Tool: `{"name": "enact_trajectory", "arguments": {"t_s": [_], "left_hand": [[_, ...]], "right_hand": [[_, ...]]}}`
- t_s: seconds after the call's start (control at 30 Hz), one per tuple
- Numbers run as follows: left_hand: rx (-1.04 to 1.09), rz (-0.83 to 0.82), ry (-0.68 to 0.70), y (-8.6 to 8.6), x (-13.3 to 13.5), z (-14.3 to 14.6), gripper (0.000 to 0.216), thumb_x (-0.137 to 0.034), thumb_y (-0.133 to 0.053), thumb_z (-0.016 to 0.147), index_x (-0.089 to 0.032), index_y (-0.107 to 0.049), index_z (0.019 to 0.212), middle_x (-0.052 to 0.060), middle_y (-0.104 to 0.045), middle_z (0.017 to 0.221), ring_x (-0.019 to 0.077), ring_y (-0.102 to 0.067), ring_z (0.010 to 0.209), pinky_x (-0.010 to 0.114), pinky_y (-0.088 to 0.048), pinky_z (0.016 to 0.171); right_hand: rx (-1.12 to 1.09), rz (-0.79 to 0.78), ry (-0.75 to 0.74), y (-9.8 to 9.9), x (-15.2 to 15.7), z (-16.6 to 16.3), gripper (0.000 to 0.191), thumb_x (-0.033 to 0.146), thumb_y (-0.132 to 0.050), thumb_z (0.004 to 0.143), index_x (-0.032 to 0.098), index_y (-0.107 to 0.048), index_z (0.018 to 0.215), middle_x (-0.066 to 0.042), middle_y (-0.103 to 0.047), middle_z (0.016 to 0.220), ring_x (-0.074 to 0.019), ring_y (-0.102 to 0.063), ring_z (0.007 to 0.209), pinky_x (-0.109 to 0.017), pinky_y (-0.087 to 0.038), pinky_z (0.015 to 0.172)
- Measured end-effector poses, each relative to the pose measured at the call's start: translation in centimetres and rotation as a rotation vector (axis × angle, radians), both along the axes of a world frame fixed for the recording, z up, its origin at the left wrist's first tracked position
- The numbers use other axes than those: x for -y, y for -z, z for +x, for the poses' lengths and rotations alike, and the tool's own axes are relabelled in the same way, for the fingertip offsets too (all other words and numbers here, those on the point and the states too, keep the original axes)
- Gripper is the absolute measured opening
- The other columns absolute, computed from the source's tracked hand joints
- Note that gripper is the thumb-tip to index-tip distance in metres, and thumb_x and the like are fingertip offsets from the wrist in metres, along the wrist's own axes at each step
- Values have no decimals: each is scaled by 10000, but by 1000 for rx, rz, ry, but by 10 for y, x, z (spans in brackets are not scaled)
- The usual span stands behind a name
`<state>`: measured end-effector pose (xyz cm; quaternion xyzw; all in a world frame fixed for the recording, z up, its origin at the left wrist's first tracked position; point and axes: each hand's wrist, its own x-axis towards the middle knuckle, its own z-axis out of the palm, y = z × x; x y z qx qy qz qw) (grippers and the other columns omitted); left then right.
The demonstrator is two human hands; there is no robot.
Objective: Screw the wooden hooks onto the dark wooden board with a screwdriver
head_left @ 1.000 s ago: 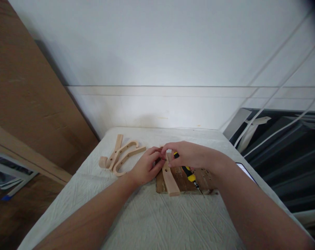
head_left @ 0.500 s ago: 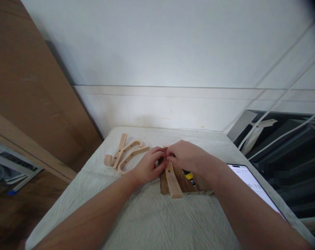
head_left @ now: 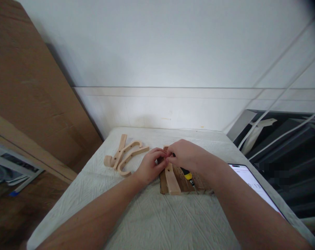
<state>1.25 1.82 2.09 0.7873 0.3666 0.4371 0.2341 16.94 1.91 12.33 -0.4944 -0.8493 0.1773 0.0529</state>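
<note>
A pale wooden piece with a hole (head_left: 173, 184) lies over a brown, pitted board (head_left: 163, 185), its far part covered by my fingers. My left hand (head_left: 152, 166) is closed, thumb and fingers gripping the wooden piece from the left. From the right, my right hand (head_left: 185, 154) pinches at the same spot, its fingertips meeting the left ones. Whatever small thing may be between them is hidden. Beneath my right palm a screwdriver with a black and yellow handle (head_left: 188, 176) rests on the board, its tip toward me.
Several pale wooden hooks with holes (head_left: 118, 158) lie together at the left on the cloth-covered table (head_left: 152, 218). A phone (head_left: 247, 184) with a lit screen lies by my right forearm. Behind stands a white wall (head_left: 157, 107); a large cardboard panel (head_left: 42, 86) leans at the left.
The near end of the wooden piece has shifted slightly away from me on the board. Both hands stay at the same spot, still closed.
</note>
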Motion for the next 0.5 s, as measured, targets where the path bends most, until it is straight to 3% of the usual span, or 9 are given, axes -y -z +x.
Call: {"name": "enact_trajectory", "arguments": {"t_s": [0.1, 0.23, 0.37, 0.5], "left_hand": [[27, 12, -29, 2, 0, 2, 86, -220, -592, 846, -165, -653, 818, 72, -674, 928, 161, -621, 861, 317, -521, 781], [42, 10, -51, 3, 1, 2, 63, -197, -607, 829, -165, -645, 790, 64, -671, 913, 160, -626, 869, 331, -527, 798], [50, 6, -63, 3, 2, 2, 69, -200, -609, 827, -166, -643, 778, 68, -673, 905, 164, -629, 868, 338, -529, 799], [60, -4, -59, 4, 2, 2, 77, -212, -605, 833, -168, -644, 784, 72, -676, 917, 167, -631, 879, 340, -529, 806]], "right_hand": [[-144, 80, 31, -7, 3, 12, 112, 206, -623, 759, 189, -721, 812, -73, -698, 787, -182, -592, 710, -285, -408, 642], [-279, 194, 77, -31, 3, 24, 456, 152, -580, 767, 208, -619, 1218, -67, -686, 1103, -176, -619, 856, -272, -455, 762], [-272, 271, 95, -57, -9, 19, 476, 167, -608, 780, 205, -593, 1254, -54, -684, 1097, -186, -628, 874, -273, -451, 767], [-301, 297, -2, -56, -19, 9, 252, 233, -638, 793, 189, -674, 1038, -33, -702, 993, -172, -622, 847, -262, -431, 757]]}}
